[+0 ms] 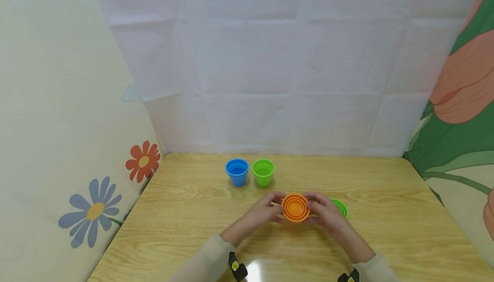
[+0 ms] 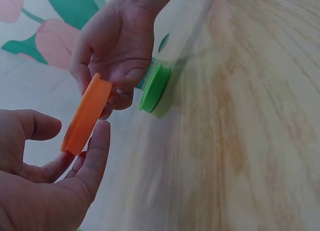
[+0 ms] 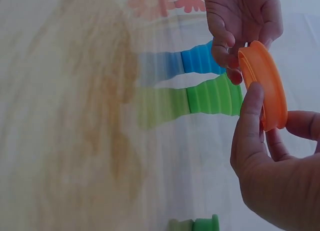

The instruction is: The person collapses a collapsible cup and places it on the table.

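From my remote seat, the head view looks forward and down over the wooden table [image 1: 185, 213], far enough back to include the white sheet [image 1: 270, 59] behind. My left-wrist view is close and turned sideways, facing across the orange collapsible cup [image 1: 295, 207] to the right hand [image 1: 332, 217]; my right-wrist view, equally near, faces past that cup to the left hand [image 1: 259, 211], sharing the blue collapsible cup [image 1: 237, 172] with the head view.
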Tool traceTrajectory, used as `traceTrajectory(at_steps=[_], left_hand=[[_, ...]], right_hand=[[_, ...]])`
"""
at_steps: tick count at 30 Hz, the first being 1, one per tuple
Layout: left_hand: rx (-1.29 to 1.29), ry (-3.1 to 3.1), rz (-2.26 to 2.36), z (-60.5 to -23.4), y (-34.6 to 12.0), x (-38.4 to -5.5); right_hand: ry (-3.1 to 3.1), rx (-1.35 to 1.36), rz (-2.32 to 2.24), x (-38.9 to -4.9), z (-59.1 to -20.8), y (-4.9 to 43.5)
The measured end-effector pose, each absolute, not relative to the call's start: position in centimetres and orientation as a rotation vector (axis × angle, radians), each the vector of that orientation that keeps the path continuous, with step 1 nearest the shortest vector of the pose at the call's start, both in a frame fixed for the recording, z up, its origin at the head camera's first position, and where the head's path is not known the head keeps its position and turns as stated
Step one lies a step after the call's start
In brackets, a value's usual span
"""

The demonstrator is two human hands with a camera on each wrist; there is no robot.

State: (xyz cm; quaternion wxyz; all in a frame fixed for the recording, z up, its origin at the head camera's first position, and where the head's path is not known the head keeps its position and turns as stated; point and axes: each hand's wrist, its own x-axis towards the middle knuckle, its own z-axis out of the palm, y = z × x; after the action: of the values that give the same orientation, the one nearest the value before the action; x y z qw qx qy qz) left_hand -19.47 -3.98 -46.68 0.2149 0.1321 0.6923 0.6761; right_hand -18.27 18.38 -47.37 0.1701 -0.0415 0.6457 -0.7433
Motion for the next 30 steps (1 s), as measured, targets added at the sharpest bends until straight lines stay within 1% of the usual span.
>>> traceTrajectory(at_steps=[10, 20, 30], left_hand=[[0.309, 1.960, 1.867, -47.7, -3.4, -19.6], [0.247, 2.028, 1.798, -48.9, -2.8, -20.3], [0.198, 2.093, 1.741, -49.0, -2.4, -20.3]], right_hand=[[1.979, -0.011, -2.043, -18.2, -48.0, 17.7], [2.054, -0.032, -1.924, -18.7, -48.1, 18.0], [2.137, 0.036, -1.824, -19.0, -47.5, 17.7]])
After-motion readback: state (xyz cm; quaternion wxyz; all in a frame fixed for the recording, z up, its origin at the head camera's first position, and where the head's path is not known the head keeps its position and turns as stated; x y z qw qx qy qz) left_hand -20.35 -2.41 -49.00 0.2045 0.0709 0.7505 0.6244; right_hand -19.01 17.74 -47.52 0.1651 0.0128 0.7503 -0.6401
